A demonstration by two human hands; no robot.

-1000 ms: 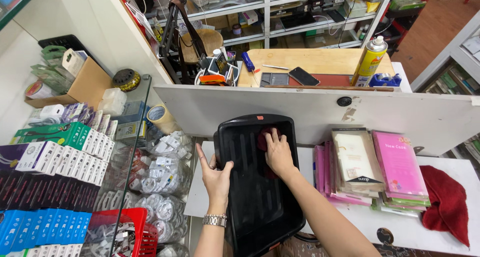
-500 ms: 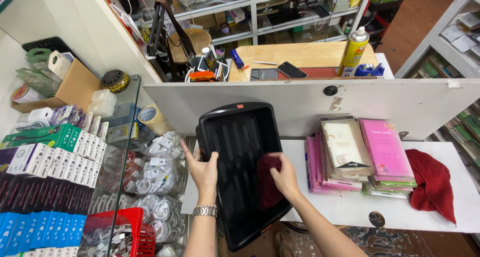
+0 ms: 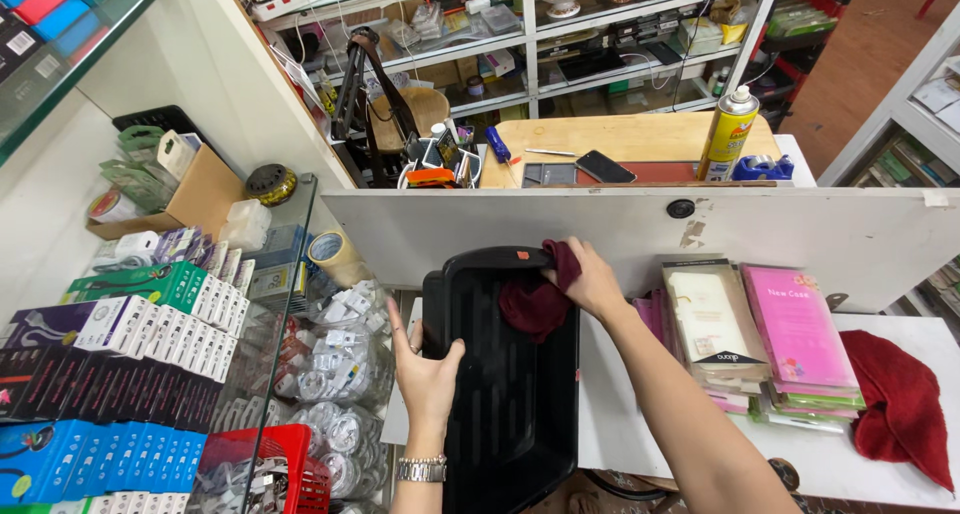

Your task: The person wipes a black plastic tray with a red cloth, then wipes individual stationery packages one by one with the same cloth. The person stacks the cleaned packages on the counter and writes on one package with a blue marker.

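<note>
The long black plastic tray (image 3: 505, 394) lies lengthwise on the white tabletop (image 3: 640, 394), its near end cut off by the frame's lower edge. The left hand (image 3: 425, 369) grips its left rim, thumb hooked inside, apparently to steady it. The right hand (image 3: 592, 279) bunches a dark red cloth (image 3: 535, 299) against the tray's far inner corner, fingers closed around it. How much cloth sits beneath the palm is hidden. A second red cloth (image 3: 900, 404) lies beside stacked pink packets (image 3: 795, 329).
</note>
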